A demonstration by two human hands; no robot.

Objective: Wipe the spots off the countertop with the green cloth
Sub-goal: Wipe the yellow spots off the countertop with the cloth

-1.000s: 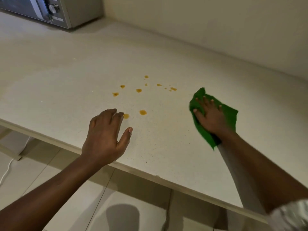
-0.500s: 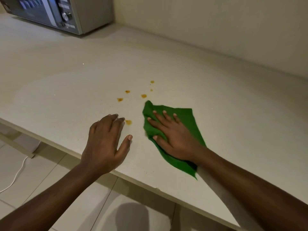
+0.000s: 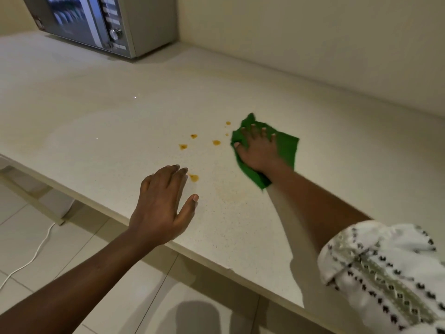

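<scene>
Several small orange spots (image 3: pixel 216 142) lie on the pale countertop (image 3: pixel 101 112), one (image 3: pixel 194 177) just off my left fingertips. My right hand (image 3: pixel 258 150) presses flat on the green cloth (image 3: pixel 286 147) at the right end of the spots, fingers spread over it. The cloth is crumpled under the palm and sticks out behind the wrist. My left hand (image 3: pixel 163 206) rests flat near the counter's front edge, holding nothing, fingers slightly apart.
A silver microwave (image 3: pixel 106 22) stands at the back left against the wall. The counter's front edge (image 3: pixel 216 263) runs diagonally below my hands. Tiled floor with a white cable (image 3: pixel 31 259) lies beneath.
My right hand has slid the cloth away from me and to the right; the spot near the front that it covered is gone. The left hand has stayed put.
</scene>
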